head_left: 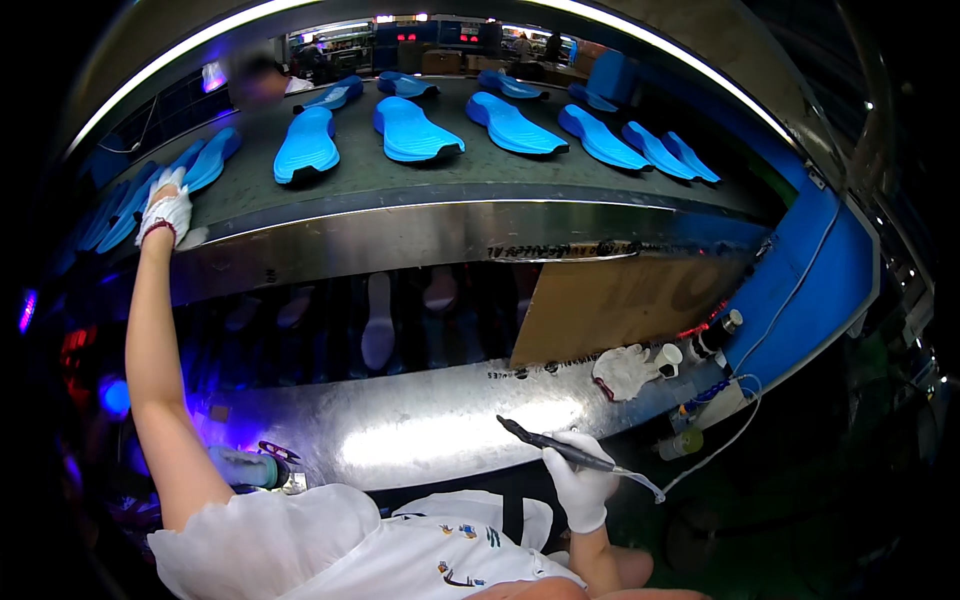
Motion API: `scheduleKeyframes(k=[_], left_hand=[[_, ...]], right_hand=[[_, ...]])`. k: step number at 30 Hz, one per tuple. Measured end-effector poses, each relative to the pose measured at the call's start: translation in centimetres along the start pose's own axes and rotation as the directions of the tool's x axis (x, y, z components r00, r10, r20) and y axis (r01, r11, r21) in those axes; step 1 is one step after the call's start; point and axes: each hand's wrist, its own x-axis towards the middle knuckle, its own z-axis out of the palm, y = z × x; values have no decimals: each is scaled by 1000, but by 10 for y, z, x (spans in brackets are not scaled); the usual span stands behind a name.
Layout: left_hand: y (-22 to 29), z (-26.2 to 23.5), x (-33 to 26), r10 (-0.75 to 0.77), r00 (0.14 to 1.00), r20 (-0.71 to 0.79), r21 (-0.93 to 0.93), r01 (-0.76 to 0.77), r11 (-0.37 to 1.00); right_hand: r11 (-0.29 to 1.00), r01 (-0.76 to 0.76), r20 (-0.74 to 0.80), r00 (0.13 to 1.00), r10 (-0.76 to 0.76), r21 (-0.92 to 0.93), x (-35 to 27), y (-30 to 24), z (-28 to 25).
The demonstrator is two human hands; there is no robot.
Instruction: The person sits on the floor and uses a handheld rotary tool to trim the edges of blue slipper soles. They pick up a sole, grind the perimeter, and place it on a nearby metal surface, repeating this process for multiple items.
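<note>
STEP: picking a sole | left hand (165,212) closing on blue sole (205,160) on conveyor belt (440,175) | right hand (580,485) clamped on pen tool (555,448) | NEXT: likely needs a firm grip to lift the sole down.

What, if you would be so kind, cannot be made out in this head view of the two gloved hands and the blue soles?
- Left hand: whether it grips a blue sole or only touches it; dark, bent rim.
- Right hand: the dark tool's tip, too small.
- Lower belt soles: colour lost in shadow.
- Spare glove: what lies under it.
</note>
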Motion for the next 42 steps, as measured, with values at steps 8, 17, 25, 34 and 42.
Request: scheduleKeyframes(k=[8,17,25,34,42], left_hand=[[-28,0,26,149,950,-275,-293,-231,928],[169,-70,-192,102,790,-605,-782,-613,114],[256,-3,-393,582,255,-772,-591,-625,-510],[280,69,-442,788,530,314,-857,515,-4],[348,101,-442,934,-355,-27,421,844,333]], right_hand=[[996,20,-58,998,-15,89,-5,1,13],[899,-252,-386,836,389,359,-7,33,-15],[895,-209,-485,779,396,395,-14,47,-33],[838,-296,-511,684,521,458,-16,68,-25],[857,-327,-419,766,487,399,-13,72,-9]])
